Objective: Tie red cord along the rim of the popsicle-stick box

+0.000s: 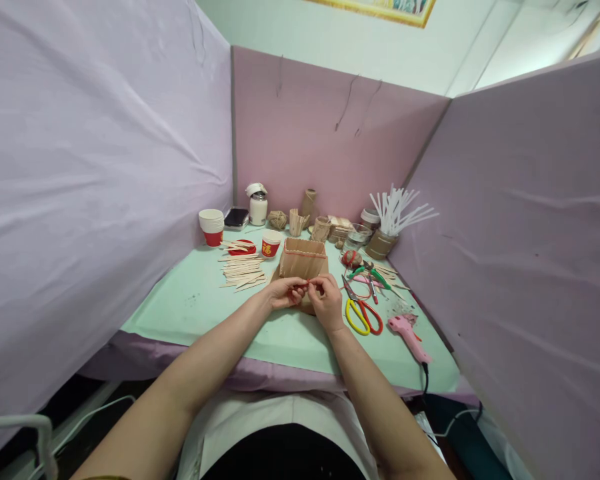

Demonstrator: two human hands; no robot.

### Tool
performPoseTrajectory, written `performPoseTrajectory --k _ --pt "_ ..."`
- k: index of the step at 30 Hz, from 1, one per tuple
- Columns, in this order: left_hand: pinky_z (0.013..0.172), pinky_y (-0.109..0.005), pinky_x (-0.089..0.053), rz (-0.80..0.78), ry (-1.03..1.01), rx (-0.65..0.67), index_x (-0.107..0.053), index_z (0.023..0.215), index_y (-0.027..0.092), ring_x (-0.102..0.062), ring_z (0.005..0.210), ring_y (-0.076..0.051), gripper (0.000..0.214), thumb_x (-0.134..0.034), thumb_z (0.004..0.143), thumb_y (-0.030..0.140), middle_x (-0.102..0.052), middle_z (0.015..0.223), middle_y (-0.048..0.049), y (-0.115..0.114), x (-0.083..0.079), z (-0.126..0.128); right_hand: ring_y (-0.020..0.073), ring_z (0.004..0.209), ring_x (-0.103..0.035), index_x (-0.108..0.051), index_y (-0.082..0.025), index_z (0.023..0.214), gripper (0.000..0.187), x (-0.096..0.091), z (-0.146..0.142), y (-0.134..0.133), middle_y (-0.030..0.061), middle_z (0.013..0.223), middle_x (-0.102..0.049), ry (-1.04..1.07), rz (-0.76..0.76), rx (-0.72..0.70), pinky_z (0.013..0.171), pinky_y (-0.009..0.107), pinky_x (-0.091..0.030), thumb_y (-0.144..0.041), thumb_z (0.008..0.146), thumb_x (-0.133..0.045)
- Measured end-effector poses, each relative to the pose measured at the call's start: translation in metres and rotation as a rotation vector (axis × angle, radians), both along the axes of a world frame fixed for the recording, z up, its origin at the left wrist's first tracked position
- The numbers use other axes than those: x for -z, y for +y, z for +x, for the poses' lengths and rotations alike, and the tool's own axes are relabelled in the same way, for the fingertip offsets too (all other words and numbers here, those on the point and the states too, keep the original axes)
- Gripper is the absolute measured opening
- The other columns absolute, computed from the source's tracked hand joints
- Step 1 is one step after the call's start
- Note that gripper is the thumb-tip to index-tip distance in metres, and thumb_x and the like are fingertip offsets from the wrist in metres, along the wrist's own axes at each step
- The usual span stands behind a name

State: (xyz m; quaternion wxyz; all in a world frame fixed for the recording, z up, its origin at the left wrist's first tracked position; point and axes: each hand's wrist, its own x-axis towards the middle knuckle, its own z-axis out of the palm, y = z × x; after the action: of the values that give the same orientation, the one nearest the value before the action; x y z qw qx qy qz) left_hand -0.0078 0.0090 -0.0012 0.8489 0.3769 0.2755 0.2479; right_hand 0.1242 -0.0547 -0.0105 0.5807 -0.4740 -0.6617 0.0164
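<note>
My left hand (pixel 287 293) and my right hand (pixel 326 301) meet in front of a craft-stick box (pixel 303 261) with red trim along its rim. Both are closed in a pinch on a thin red strand that looks like yarn; most of it is hidden by the fingers. The box stands on a brown cardboard piece (pixel 307 307), just beyond my fingertips. To the right of my right hand lie scissors (pixel 362 313) with one yellow and one red handle. Behind them is a ball of red yarn (pixel 351 259), with a loose strand trailing on the table.
Loose craft sticks (pixel 243 271) lie left of the box, near a red-and-white paper cup (pixel 271 245) and stacked cups (pixel 212 227). Green-handled pliers (pixel 375 275) and a corded pink glue gun (pixel 410 339) lie right. Jars and a pot of white sticks (pixel 381 244) line the back.
</note>
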Motion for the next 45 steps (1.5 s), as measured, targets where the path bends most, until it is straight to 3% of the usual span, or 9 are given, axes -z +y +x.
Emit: performPoseTrajectory --k 3,6,9,17,22,27,30,38,45 --pt "0.040 -0.013 -0.023 0.059 -0.013 -0.024 -0.058 0.066 0.008 -0.036 0.046 -0.002 0.008 -0.062 0.066 0.015 -0.045 0.056 0.0024 -0.002 -0.002 0.000 0.0137 0.070 -0.049 -0.056 -0.019 0.079 0.007 -0.001 0.000 -0.002 0.0028 0.080 -0.053 0.022 -0.019 -0.027 0.062 0.027 -0.042 -0.024 0.081 -0.052" --pt "0.043 -0.016 -0.025 0.379 0.077 -0.256 -0.061 0.070 0.010 -0.037 0.046 -0.003 0.015 -0.065 0.067 0.024 -0.045 0.054 0.0033 -0.009 -0.001 0.006 0.0144 0.071 -0.050 -0.056 -0.019 0.080 0.010 0.000 0.002 0.001 0.0032 0.081 -0.053 0.090 -0.107 -0.021 0.062 0.028 -0.043 -0.029 0.080 -0.054" --pt "0.045 -0.019 -0.027 0.629 0.229 -0.369 -0.064 0.075 0.011 -0.038 0.048 -0.005 0.024 -0.065 0.067 0.033 -0.049 0.055 0.0027 -0.014 0.000 0.011 0.0155 0.074 -0.053 -0.056 -0.019 0.079 0.016 0.003 0.005 0.006 0.0035 0.081 -0.056 0.174 -0.186 -0.025 0.064 0.028 -0.044 -0.035 0.079 -0.055" --pt "0.047 -0.020 -0.028 0.735 0.310 -0.341 -0.063 0.076 0.011 -0.039 0.050 -0.006 0.034 -0.063 0.067 0.044 -0.049 0.056 0.0031 -0.017 -0.004 0.010 0.0151 0.069 -0.054 -0.058 -0.018 0.075 0.022 0.006 0.008 0.011 0.0020 0.073 -0.059 0.338 -0.300 -0.098 0.064 0.028 -0.044 -0.040 0.078 -0.053" --pt "0.045 -0.018 -0.027 0.496 0.141 -0.230 -0.061 0.074 0.011 -0.038 0.048 -0.004 0.028 -0.068 0.066 0.036 -0.047 0.057 0.0031 -0.017 -0.005 0.009 0.0117 0.057 -0.048 -0.056 -0.018 0.079 0.025 0.007 0.008 0.012 0.0002 0.068 -0.057 0.454 -0.361 -0.173 0.054 0.024 -0.041 -0.043 0.076 -0.053" --pt "0.040 -0.013 -0.025 0.044 -0.050 -0.043 -0.058 0.071 0.008 -0.037 0.046 -0.002 0.003 -0.058 0.073 0.012 -0.045 0.059 0.0014 -0.007 -0.004 0.003 0.0146 0.073 -0.054 -0.057 -0.020 0.079 0.018 0.004 0.006 0.010 0.0011 0.077 -0.057 0.351 -0.253 -0.211 0.068 0.027 -0.044 -0.037 0.078 -0.054" --pt "0.039 -0.011 -0.024 -0.036 -0.067 -0.028 -0.057 0.071 0.008 -0.038 0.046 -0.001 0.006 -0.053 0.075 0.008 -0.046 0.061 0.0003 -0.004 -0.004 0.001 0.0153 0.080 -0.054 -0.058 -0.020 0.076 0.014 0.001 0.005 0.007 0.0018 0.081 -0.056 0.263 -0.165 -0.186 0.073 0.029 -0.043 -0.033 0.079 -0.054" --pt "0.041 -0.018 -0.025 0.490 0.220 -0.285 -0.060 0.076 0.011 -0.037 0.044 -0.004 0.027 -0.066 0.069 0.037 -0.046 0.054 0.0044 -0.012 0.003 0.008 0.0163 0.076 -0.056 -0.059 -0.018 0.078 0.020 0.006 0.009 0.011 0.0038 0.080 -0.060 0.293 -0.299 -0.074 0.070 0.029 -0.045 -0.038 0.076 -0.057" --pt "0.056 -0.022 -0.038 0.872 0.467 -0.349 -0.066 0.079 0.013 -0.051 0.060 -0.011 0.023 -0.062 0.069 0.033 -0.063 0.069 -0.0021 -0.011 0.002 0.008 0.0159 0.070 -0.055 -0.061 -0.018 0.073 0.024 0.008 0.013 0.013 0.0028 0.075 -0.062 0.354 -0.334 -0.065 0.065 0.028 -0.044 -0.042 0.072 -0.059"
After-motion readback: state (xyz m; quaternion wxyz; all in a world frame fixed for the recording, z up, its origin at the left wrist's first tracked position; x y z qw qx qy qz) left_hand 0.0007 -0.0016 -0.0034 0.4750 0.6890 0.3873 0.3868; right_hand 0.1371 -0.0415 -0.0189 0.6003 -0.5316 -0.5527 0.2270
